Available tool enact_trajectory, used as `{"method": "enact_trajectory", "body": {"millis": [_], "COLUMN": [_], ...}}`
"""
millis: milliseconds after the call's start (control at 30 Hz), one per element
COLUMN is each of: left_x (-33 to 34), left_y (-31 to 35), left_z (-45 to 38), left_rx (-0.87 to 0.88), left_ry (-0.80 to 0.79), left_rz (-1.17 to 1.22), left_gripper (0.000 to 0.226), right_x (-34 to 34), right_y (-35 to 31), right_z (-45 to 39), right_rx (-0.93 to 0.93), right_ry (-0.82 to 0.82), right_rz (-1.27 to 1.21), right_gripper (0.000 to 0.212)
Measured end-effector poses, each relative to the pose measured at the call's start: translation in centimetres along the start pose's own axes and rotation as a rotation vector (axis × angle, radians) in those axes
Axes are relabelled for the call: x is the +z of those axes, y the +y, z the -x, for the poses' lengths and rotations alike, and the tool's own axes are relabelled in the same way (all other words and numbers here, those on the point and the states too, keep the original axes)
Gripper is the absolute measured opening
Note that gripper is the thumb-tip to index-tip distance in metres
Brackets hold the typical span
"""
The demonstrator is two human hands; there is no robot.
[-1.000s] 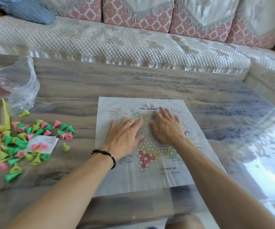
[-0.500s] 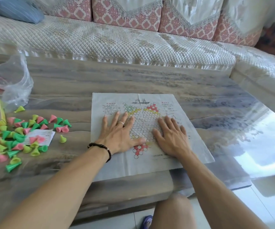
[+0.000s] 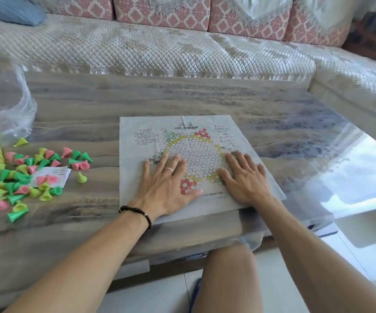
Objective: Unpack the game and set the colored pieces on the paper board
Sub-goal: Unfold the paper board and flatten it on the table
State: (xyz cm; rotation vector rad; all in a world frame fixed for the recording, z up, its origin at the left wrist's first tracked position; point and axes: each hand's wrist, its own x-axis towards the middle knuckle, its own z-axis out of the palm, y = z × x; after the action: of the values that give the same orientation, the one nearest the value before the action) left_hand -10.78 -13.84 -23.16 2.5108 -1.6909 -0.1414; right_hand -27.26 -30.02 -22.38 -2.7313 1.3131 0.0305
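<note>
Sliding apart, both hands flatten the paper board [image 3: 182, 125]; pieces [image 3: 24, 175] unmoved.

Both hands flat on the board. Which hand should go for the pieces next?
Left. The left hand is on the board's left part, the side facing the pieces heaped left of it. The right hand would have to cross over.

This is a home living room. A long sofa [image 3: 159, 46] with a quilted cream seat cover and pink-patterned back cushions [image 3: 162, 10] runs along the far side and turns down the right. A blue striped pillow [image 3: 8, 7] lies at its far left end. Near it stands a low wood-grain desk [image 3: 92, 105] under a glossy clear sheet, over pale floor tiles [image 3: 363, 251].
</note>
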Motion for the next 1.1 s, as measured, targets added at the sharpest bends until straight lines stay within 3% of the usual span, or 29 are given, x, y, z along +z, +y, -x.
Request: {"method": "enact_trajectory", "body": {"millis": [100, 267, 400, 500, 600, 667, 867, 967, 1100], "left_x": [-0.1, -0.2, -0.3, -0.7, -1.0, -1.0, -1.4, -2.1, -2.8], "left_y": [0.1, 0.3, -0.8, -2.2, -3.1, -3.6, -6.5, -7.7, -10.0], "left_z": [0.5, 0.5, 1.6, 2.7, 3.5, 4.3, 7.8, 9.4, 12.2], "left_rx": [-0.023, -0.033, -0.027, -0.015, -0.025, -0.013, 0.031, 0.026, 0.0], "left_ry": [-0.001, -0.008, -0.007, -0.012, 0.005, -0.004, -0.024, 0.005, 0.198], "left_rz": [-0.009, -0.01, 0.004, 0.041, 0.051, 0.048, 0.035, 0.09, 0.143], "left_gripper": [0.101, 0.098, 0.09, 0.083, 0.078, 0.078, 0.085, 0.087, 0.076], "right_x": [-0.2, 0.8, -0.1, -0.3, -0.1, 0.5, 0.3, 0.1, 0.3], "right_y": [-0.8, -3.1, 0.5, -0.5, -4.5, -6.1, -5.6, -8.4, -15.6], "right_z": [0.3, 2.1, 1.1, 0.6, 0.7, 1.1, 0.7, 0.9, 2.4], "right_rx": [0.064, -0.094, 0.078, 0.223, 0.05, -0.086, 0.005, 0.015, -0.286], "right_ry": [0.013, 0.056, 0.011, 0.028, 0.116, 0.072, 0.0, 0.087, 0.22], "right_rz": [-0.029, -0.044, 0.024, 0.042, 0.008, -0.042, -0.048, -0.052, -0.168], "right_gripper": [0.07, 0.065, 0.074, 0.077, 0.069, 0.066, 0.074, 0.069, 0.051]}}
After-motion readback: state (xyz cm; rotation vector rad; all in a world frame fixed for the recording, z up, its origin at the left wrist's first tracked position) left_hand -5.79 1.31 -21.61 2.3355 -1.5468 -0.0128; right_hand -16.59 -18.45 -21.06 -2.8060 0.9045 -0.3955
